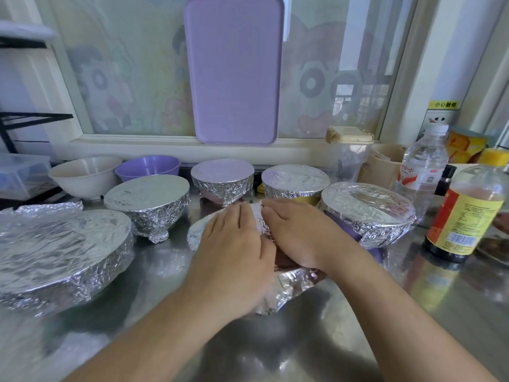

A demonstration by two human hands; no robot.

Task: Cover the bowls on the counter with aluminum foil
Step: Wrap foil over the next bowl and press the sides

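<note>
Both forearms are reaching in from the lower edge and converging over the middle of the steel counter (pixel 316 340), where a foil sheet (pixel 292 285) is lying over a bowl that is almost wholly hidden beneath the hands; only a dark strip is showing between the two wrists. The left hand (pixel 237 244) is lying palm-down on the foil with its fingers straight and held together, pointing away from the person, flat and grasping nothing. The right hand (pixel 297 232) is lying just beside it, also palm-down, its fingers extended and angling toward the left so that the fingertips of both hands are nearly meeting over a raised crease of foil; it too is pressing rather than gripping. The foil's loose near edge is crumpling onto the counter below the wrists. Around this bowl, five foil-covered bowls are standing: a large one (pixel 60 252) at far left, a footed one (pixel 148 205) behind it, two (pixel 223 177) (pixel 294 183) toward the window, and one (pixel 369 213) just beside the right hand. A white bowl (pixel 85 175) and a purple bowl (pixel 148 166) are standing uncovered at the back left. A sauce bottle (pixel 465 213) is standing at right.
</note>
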